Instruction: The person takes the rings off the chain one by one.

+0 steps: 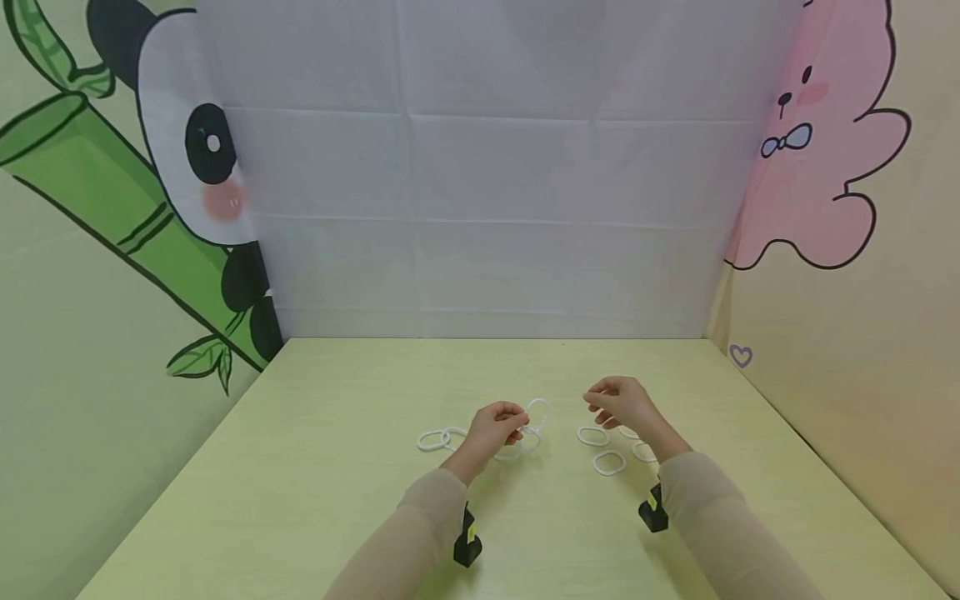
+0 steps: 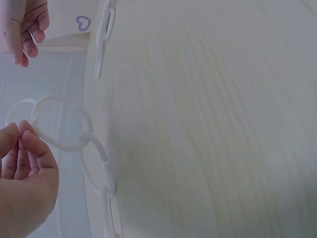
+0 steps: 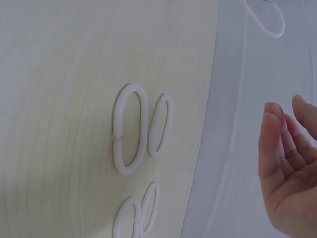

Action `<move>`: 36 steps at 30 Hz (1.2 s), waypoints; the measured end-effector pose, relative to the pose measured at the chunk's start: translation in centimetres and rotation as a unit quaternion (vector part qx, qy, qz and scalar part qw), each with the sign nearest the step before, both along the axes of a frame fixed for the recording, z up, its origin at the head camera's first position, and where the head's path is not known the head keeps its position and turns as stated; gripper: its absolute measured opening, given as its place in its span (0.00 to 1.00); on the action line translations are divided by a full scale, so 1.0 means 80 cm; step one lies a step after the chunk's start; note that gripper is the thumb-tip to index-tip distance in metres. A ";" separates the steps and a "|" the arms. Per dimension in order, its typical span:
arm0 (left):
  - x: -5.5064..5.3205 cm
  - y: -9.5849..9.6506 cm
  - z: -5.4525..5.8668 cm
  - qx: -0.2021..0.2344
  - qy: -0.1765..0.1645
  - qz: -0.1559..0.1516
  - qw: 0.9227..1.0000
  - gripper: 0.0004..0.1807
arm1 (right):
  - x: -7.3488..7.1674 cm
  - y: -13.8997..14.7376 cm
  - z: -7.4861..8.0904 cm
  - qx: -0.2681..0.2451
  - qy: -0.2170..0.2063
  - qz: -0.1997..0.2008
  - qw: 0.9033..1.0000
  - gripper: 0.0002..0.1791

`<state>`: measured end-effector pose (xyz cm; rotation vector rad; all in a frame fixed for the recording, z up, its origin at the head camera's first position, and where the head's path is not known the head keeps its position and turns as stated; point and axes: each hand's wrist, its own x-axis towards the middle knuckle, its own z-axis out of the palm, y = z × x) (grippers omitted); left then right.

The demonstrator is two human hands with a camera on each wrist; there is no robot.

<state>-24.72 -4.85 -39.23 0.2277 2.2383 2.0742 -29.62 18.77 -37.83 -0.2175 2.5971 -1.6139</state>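
Observation:
My left hand (image 1: 491,429) pinches a white plastic split ring (image 2: 60,146) between thumb and fingertips, above the table. It is linked to other white rings, and this chain (image 1: 433,447) hangs down and trails across the table to the left, partly hidden behind the hand. My right hand (image 1: 624,403) hovers with fingers loosely bent and nothing between them. Below it lie several loose white rings (image 3: 144,116); the right wrist view shows a small gap in the side of the nearest one. In the left wrist view the right hand (image 2: 28,29) is apart from the held ring.
A pale wood-grain table (image 1: 337,400) carries everything. White sheeting (image 1: 487,167) rises along its back edge. Walls with a painted panda (image 1: 180,167) and a pink bear (image 1: 825,192) stand at the sides. A small black device (image 1: 467,546) hangs under the left wrist.

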 end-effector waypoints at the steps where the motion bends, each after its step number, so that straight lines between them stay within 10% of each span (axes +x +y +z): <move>1: 0.000 0.000 0.000 -0.001 0.000 0.000 1.000 0.09 | 0.000 -0.002 0.001 -0.002 0.000 0.001 1.000 0.12; 36: -0.001 0.003 -0.001 0.007 0.005 0.000 1.000 0.08 | 0.004 -0.046 -0.002 -0.026 0.025 0.077 0.996 0.12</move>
